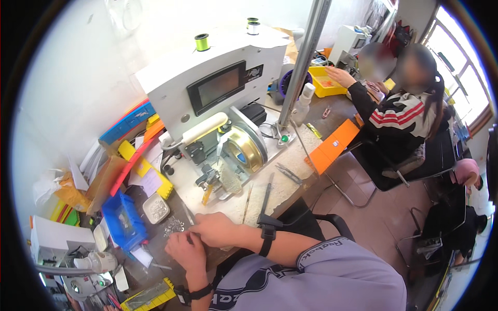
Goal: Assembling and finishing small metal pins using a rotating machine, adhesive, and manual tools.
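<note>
My right hand (215, 229) is closed around thin silvery tweezers (188, 213), whose end sticks out beyond the knuckles. Close against it, my left hand (188, 253) has its fingers bent together, and whatever they pinch is too small or hidden to make out. Just beyond both hands, a loose pile of small metal rings (175, 226) lies on the dark tabletop. A small white dish (155, 209) with more small shiny pieces stands past the pile, beside a blue plastic bin (123, 220).
A white machine (155, 78) with a screen and a gold wheel (244, 150) stands ahead. Another pair of tweezers (289, 173) and a dark thin tool (267, 194) lie to the right. A metal post (303, 62) rises there. A co-worker (402, 114) sits at the far right.
</note>
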{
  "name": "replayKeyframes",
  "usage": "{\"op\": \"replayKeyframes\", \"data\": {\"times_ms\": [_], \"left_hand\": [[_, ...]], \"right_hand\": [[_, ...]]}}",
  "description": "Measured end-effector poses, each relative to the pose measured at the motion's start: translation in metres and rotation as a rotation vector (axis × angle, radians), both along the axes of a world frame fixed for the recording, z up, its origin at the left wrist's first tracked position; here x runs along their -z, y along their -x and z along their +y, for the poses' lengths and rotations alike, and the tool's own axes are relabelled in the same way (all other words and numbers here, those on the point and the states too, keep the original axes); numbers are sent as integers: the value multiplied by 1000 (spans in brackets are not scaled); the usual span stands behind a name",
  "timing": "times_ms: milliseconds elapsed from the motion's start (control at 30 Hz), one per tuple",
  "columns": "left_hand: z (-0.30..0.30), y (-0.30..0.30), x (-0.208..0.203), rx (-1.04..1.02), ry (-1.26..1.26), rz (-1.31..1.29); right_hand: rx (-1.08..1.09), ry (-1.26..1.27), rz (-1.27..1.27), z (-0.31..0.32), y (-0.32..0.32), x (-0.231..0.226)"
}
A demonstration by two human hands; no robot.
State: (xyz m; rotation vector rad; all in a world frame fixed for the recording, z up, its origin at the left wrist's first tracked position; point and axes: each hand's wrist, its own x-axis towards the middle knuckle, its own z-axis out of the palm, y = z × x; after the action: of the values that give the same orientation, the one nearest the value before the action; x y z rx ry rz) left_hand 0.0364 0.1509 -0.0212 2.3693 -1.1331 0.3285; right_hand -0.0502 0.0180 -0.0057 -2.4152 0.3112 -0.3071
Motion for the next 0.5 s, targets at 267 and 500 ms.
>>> {"op": "replayKeyframes", "data": {"times_ms": [267, 500], "left_hand": [[13, 10, -31, 135, 115, 146], [8, 23, -79, 283, 281, 391]], "right_hand": [[-54, 23, -93, 2, 21, -30], [-4, -346, -309, -13, 44, -68]]}}
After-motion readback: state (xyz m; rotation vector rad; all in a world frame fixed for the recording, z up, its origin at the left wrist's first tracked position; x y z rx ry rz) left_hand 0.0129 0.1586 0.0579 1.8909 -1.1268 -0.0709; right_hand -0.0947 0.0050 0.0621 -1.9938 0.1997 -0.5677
